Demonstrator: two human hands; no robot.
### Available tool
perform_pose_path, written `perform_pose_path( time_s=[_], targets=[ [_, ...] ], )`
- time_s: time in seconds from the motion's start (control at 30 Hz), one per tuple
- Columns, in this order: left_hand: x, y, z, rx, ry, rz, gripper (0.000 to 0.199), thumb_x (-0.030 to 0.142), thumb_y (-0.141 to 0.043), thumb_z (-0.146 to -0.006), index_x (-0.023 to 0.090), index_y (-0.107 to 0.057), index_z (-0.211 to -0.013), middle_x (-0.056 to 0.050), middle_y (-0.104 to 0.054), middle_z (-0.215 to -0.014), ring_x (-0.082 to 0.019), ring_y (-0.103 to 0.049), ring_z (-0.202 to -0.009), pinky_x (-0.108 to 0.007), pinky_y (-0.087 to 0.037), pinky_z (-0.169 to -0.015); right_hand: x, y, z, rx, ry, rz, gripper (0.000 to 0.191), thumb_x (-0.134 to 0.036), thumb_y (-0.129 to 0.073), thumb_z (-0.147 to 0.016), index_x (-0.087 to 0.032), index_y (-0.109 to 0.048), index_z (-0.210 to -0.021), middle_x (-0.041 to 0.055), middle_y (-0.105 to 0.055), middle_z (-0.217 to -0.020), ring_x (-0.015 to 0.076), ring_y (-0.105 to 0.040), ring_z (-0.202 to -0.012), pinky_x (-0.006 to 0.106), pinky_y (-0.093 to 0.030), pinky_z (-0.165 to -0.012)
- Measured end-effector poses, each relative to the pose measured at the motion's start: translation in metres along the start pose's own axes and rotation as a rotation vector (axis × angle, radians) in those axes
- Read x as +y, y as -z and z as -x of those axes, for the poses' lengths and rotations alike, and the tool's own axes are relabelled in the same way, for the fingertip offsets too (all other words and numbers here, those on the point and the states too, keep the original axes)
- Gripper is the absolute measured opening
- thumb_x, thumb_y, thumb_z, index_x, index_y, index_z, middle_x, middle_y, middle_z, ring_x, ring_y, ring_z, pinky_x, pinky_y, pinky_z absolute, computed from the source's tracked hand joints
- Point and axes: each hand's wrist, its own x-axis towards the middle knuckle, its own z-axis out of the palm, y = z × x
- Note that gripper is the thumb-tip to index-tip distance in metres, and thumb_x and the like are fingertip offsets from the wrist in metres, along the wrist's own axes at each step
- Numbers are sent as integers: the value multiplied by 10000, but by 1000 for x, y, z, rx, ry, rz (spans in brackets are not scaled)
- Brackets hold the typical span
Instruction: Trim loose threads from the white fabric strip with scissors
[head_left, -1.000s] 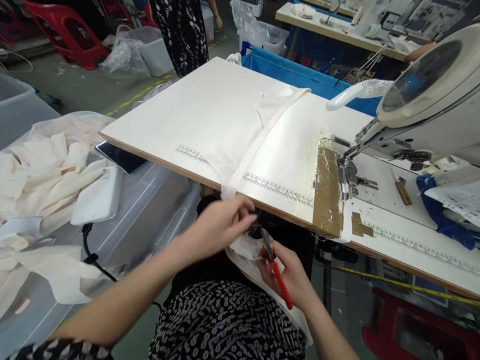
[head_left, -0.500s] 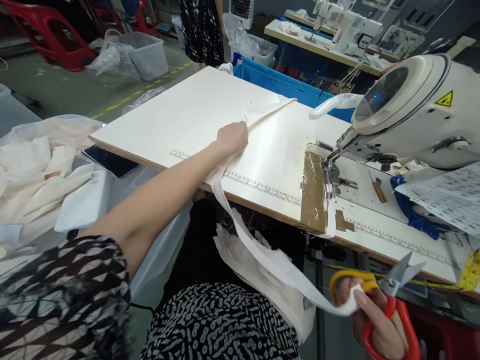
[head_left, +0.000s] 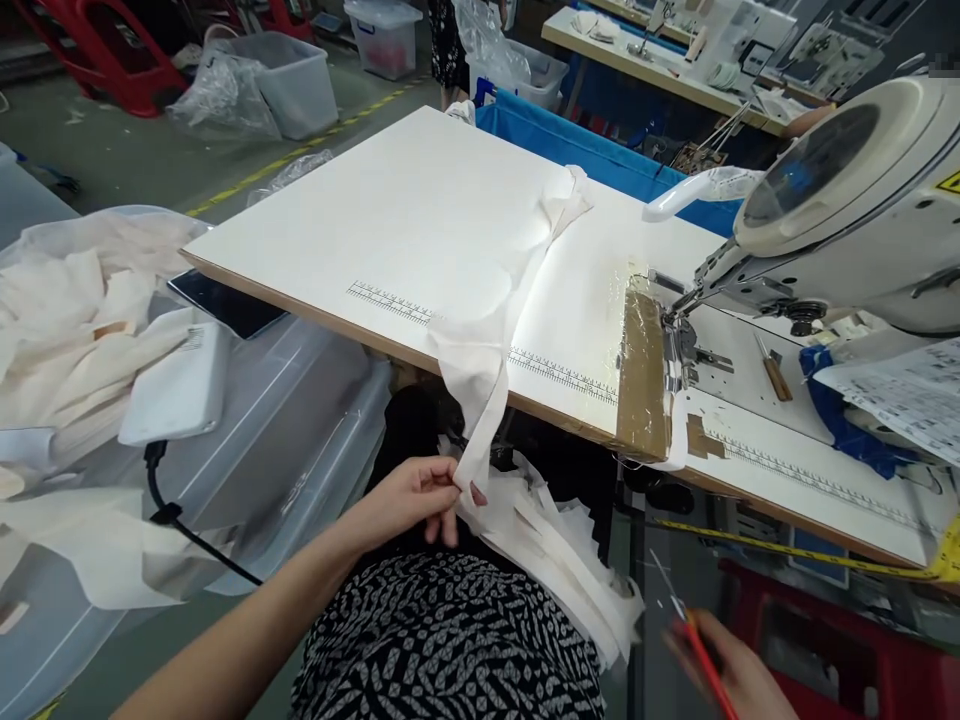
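White-topped bench (head_left: pixel 360 210), head view: long cream cloth strip (head_left: pixel 480 385) draped over the front edge, judged light, soft and limp, best taken by its narrow hanging part. Left hand (head_left: pixel 420 500), grip pinching it there; right hand (head_left: pixel 735 668), grip closed around red-handled metal scissors (head_left: pixel 703 655).

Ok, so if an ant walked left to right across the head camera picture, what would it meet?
White device → cream fabric strip → red-handled scissors → wooden-handled tool → printed paper.
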Motion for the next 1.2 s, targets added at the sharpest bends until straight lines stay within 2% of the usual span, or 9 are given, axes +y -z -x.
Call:
perform_pose_path(
  time_s=[0.07,0.13,0.23,0.4,0.47,0.63,0.73,0.93,1.2],
  targets=[
    [-5,-10,2,19,-11,63,342,403,-594,-844,91,-573,-982,-129,-706,-874,-169,-693,-816,-203,-539,-662,-46,-24,-9,-127,241,118,432,-590,-587,-792,-159,-552,-784,33,-568,-705,123,-544,-647,197,-465,-601],
    [-7,-17,4,44,-6,89,382,445,-598,-847,89,-569,-984,-160,-697,-996,-198,-686,-950,-231,-562,-755,-87,-45,-20,-288,410,124,442,-576,-433,-909,-159,-492,-775,1,-478,-700,86,-459,-633,184,-412,-591],
    [-8,-19,7,96,-5,95,425,498,-588,-849,82,-597,-938,-140,-700,-902,-169,-686,-844,-204,-554,-688,-130,-64,-41,-444,576,235,472,-592,-481,-892,-154,-404,-734,-32,-386,-671,59,-338,-604,176,-318,-563],
    [-12,-17,10,168,-21,114,402,492,-620,-830,90,-610,-841,-59,-656,-722,-79,-588,-558,-156,-484,-522,-166,-71,-73,-524,642,408,532,-634,-514,-854,-148,-371,-693,-42,-360,-633,48,-306,-579,181,-221,-518],
    [-14,-16,11,175,23,166,394,485,-620,-835,96,-601,-895,-59,-661,-667,-100,-623,-579,-161,-502,-554,-176,-70,-81,-565,657,423,554,-648,-523,-839,-147,-360,-670,-45,-338,-609,45,-279,-558,183,-202,-502],
    [-15,-16,14,183,55,221,410,489,-630,-832,85,-605,-901,-121,-714,-779,-140,-692,-715,-185,-545,-665,-190,-70,-87,-637,721,439,564,-661,-513,-836,-151,-357,-652,-46,-288,-577,43,-249,-535,184,-194,-486],
    [-15,-14,15,184,54,220,415,493,-630,-830,83,-613,-891,-124,-716,-772,-146,-696,-708,-182,-540,-652,-192,-71,-86,-539,772,519,557,-641,-536,-832,-152,-349,-643,-45,-301,-567,44,-242,-524,193,-175,-486],
    [-14,-14,16,187,58,200,416,495,-643,-815,85,-627,-877,-120,-717,-763,-155,-698,-710,-191,-542,-655,-193,-75,-79,-258,838,689,516,-616,-554,-833,-151,-401,-669,-24,-461,-614,59,-316,-539,207,-191,-521],
    [-14,-12,14,173,55,194,406,491,-650,-808,87,-632,-845,-115,-714,-750,-162,-700,-710,-197,-542,-655,-185,-79,-79,-223,834,659,539,-632,-549,-830,-154,-389,-643,-17,-470,-598,66,-337,-525,209,-217,-519]
  ],
)
